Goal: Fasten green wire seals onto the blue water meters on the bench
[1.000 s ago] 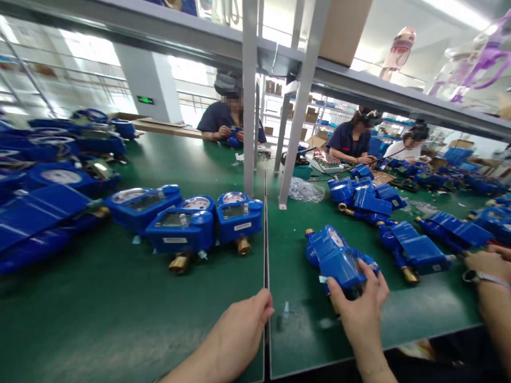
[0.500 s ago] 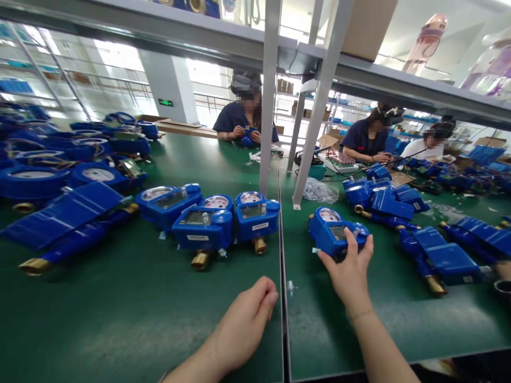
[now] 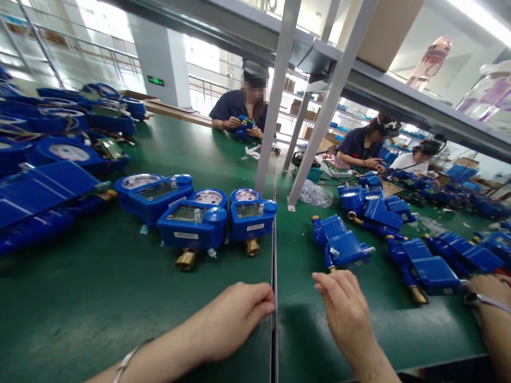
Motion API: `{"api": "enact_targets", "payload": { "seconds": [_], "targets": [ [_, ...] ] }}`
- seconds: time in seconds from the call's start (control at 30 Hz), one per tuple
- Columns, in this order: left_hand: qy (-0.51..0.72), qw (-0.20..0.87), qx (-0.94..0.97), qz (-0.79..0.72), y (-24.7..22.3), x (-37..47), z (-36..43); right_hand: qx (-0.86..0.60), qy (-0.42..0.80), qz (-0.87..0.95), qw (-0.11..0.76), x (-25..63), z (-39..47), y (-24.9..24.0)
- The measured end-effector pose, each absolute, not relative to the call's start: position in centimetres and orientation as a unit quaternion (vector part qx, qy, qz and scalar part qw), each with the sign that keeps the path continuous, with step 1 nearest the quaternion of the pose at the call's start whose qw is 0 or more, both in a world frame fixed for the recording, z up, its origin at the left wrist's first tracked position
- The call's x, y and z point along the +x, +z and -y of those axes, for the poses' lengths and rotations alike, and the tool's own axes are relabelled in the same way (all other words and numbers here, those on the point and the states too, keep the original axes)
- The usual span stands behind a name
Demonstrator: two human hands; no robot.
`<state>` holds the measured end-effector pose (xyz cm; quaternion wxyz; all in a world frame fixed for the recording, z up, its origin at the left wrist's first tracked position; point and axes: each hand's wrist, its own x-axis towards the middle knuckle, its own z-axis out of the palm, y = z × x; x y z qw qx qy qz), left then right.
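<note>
My left hand (image 3: 243, 316) is closed beside the seam of the green table (image 3: 131, 303); whatever its curled fingers hold, if anything, is hidden. Just below a blue meter lying on its side (image 3: 341, 244), my right hand (image 3: 345, 303) has its fingers bent and drawn near each other, and its grip cannot be made out. That meter's brass end nearly meets the fingertips. Left of the seam stand three blue meters with round dials, among them a middle one (image 3: 194, 221) and a right one (image 3: 251, 213).
Metal shelf posts (image 3: 315, 117) rise behind the seam. Several blue meters (image 3: 427, 266) lie at the right, near another person's hand (image 3: 491, 292). More meters (image 3: 66, 151) are heaped at the left. Clear plastic (image 3: 315, 193) lies by the posts. People sit across the table.
My right hand has let go of the meter and drawn back toward me. The meter, upright earlier, now lies on its side. The view has tilted and shifted.
</note>
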<state>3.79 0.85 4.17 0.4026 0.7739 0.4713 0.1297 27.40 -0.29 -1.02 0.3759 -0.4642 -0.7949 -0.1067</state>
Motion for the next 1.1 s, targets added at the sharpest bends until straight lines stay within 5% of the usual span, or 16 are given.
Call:
{"api": "enact_targets", "payload": {
  "seconds": [0.13, 0.33, 0.53, 0.87, 1.1],
  "targets": [
    [0.125, 0.294, 0.801, -0.506, 4.9, 3.3, -0.8, -0.519, -0.11, 0.78, 0.332, 28.5, 0.3, -0.6],
    [0.151, 0.204, 0.862, -0.438, 5.7, 5.1, -1.6, -0.484, 0.197, 0.746, 0.412, 23.3, 1.5, -1.3],
    [0.227, -0.128, 0.799, -0.542, 6.5, 5.2, -9.1, -0.56, 0.133, 0.654, 0.49, 24.9, 1.5, -1.7],
    [0.123, -0.056, 0.903, -0.408, 7.0, 4.4, -11.8, -0.55, -0.037, 0.679, 0.485, 27.8, 2.9, -0.2],
    [0.096, 0.102, 0.956, -0.256, 7.9, 4.5, -10.0, -0.504, -0.159, 0.743, 0.411, 25.2, 3.7, 1.7]
  ]
}}
